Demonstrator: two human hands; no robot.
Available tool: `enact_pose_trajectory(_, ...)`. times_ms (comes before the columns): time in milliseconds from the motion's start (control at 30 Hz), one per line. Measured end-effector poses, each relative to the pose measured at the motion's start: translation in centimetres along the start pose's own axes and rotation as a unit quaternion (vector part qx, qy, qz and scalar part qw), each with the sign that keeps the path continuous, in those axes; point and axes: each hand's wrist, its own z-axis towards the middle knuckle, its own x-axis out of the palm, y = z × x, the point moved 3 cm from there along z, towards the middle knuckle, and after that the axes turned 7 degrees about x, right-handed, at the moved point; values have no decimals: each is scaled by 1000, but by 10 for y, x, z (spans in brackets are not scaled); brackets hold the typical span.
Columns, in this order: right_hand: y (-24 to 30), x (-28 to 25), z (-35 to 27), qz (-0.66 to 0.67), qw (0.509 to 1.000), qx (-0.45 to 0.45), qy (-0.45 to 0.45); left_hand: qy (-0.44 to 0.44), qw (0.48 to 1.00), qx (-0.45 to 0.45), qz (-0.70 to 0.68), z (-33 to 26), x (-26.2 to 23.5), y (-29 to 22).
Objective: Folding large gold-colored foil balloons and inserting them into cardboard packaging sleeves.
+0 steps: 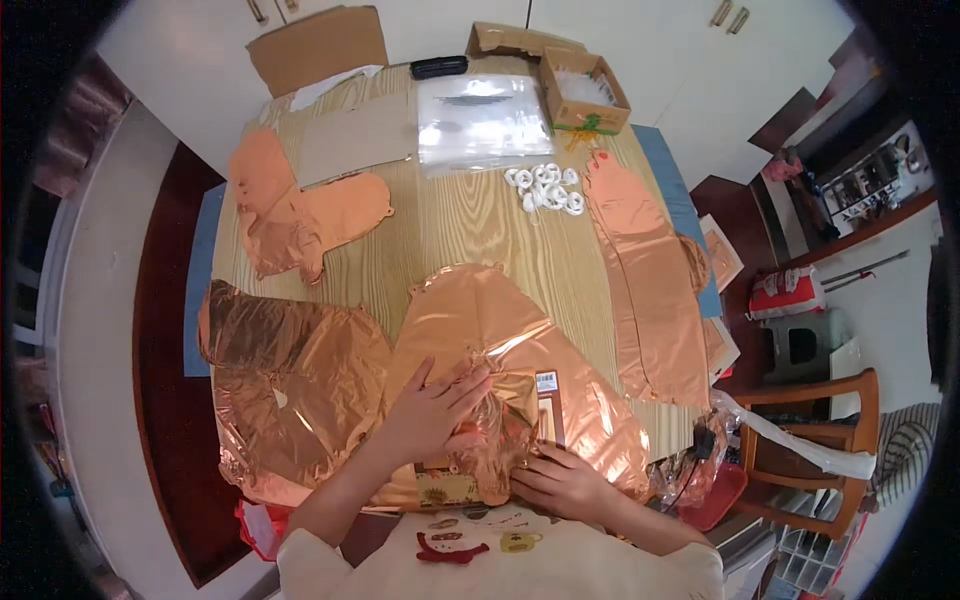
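Table [470, 225]: wood-grain top, blue mat edges showing at both sides, white floor around it, dark red rug along the left.

Near edge: large rose-gold foil balloon [500, 340], flat, deflated, creased. Left hand [432, 408] spread open, palm down, pressing on it; nothing gripped. Right hand [560, 480] resting at the balloon's lower edge, fingers curled onto the foil; whether pinching it cannot be told.

Left of it: second crumpled foil sheet [290, 385]. Further back left: smaller flat balloon [295, 215].

Right side: long foil strip [650, 280] running toward the near edge.

Far end: clear plastic bags [480, 120], heap of white ribbon rolls [545, 187], open cardboard box [585, 90], flat cardboard [320, 45], black case [438, 66].

Room, right: wooden chair [830, 440], grey stool [800, 345]. Behind: white cabinet doors [650, 30].
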Motion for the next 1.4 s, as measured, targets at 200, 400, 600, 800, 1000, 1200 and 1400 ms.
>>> enact_pose_trajectory(200, 8, 7, 2, -21, 1000, 16, -6, 10, 1000, 3, 19, -1, -1, -2)
enact_pose_trajectory(400, 14, 20, -8, -51, 998, 12, -20, -5, 1000, 15, 27, -2, 1, -3)
enact_pose_trajectory(600, 18, 24, -8, -77, 994, 36, -62, -4, 999, 12, 44, -5, 4, -7)
enact_pose_trajectory(800, 19, 17, -1, -68, 993, 61, -70, 11, 999, 7, 42, -6, 2, -9)
enact_pose_trajectory(1000, -4, -11, 15, 88, 966, 241, -28, -11, 999, 9, 29, -7, 4, -8)
enact_pose_trajectory(1200, -38, 20, 75, -137, 964, 219, -71, -16, 1000, 0, 20, -7, 6, -7)
enact_pose_trajectory(1400, -45, 36, 70, -145, 964, 215, -54, 2, 999, 1, 34, -6, 5, -6)
